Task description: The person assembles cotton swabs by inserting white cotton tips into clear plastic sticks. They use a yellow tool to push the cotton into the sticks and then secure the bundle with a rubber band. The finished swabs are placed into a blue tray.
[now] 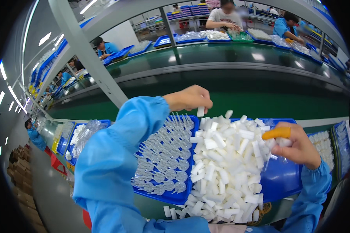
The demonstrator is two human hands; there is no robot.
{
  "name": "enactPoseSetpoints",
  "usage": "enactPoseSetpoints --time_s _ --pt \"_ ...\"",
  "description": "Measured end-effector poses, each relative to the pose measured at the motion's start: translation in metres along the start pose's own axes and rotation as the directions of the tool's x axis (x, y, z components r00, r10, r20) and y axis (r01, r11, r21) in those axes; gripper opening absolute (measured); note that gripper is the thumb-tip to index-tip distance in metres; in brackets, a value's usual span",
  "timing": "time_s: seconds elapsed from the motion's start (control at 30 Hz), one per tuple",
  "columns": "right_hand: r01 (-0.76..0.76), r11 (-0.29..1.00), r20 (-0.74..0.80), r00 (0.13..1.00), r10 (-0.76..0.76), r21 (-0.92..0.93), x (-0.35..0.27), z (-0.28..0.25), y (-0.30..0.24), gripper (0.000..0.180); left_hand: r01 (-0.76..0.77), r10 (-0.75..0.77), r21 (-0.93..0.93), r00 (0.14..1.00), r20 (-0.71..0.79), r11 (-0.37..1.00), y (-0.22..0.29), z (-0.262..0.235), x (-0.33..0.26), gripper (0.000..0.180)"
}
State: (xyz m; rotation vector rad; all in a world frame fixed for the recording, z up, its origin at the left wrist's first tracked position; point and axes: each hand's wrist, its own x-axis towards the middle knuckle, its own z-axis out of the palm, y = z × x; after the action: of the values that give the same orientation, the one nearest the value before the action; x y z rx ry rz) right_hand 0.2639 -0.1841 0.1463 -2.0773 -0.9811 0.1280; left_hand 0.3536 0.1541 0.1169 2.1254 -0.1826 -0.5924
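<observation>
Fingertips of the left hand are pinched together on a small white plastic tube, which hangs upright just below them, above the far edge of the heap of white tubes. That hand is raised over the seam between two trays, its blue sleeve crossing the lower left of the view.

To the right, the right hand rests at the edge of the heap, curled over a few white pieces; its fingers look closed on them, though the clear plastic film beneath blurs the grip, so how many it holds is hard to tell. An orange finger cot covers one finger, pointing left toward the pile.

The heap fills a blue tray and spills over its near edge. Just beside it on the left lies another blue tray lined with rows of clear, round-based parts with thin stems. Beyond both runs a dark green conveyor belt, well apart from the hands. Other people in blue coats sit at the far side of the line.
</observation>
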Motion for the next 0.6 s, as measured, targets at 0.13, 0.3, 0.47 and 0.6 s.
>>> enactPoseSetpoints --time_s 0.13,0.3,0.47,0.6 --pt "-0.033 0.999 -0.07 0.997 0.031 -0.028 0.033 -0.006 0.01 0.033 0.039 -0.042 -0.021 0.985 -0.167 0.999 0.009 0.005 -0.015 0.025" --pt "-0.104 0.993 -0.028 0.994 0.106 0.059 0.112 -0.002 0.081 0.023 0.106 -0.144 -0.271 0.982 -0.123 0.957 -0.012 0.01 0.015 0.045" --pt "-0.385 0.915 0.047 0.923 0.382 0.118 0.133 -0.008 0.115 0.027 -0.006 0.105 0.273 0.931 -0.35 0.962 -0.029 0.038 0.129 0.038" --pt "-0.344 0.892 0.141 0.939 0.315 0.294 0.109 0.0 0.09 0.025 0.027 0.148 0.555 0.952 -0.269 0.831 -0.03 0.063 0.171 0.045"
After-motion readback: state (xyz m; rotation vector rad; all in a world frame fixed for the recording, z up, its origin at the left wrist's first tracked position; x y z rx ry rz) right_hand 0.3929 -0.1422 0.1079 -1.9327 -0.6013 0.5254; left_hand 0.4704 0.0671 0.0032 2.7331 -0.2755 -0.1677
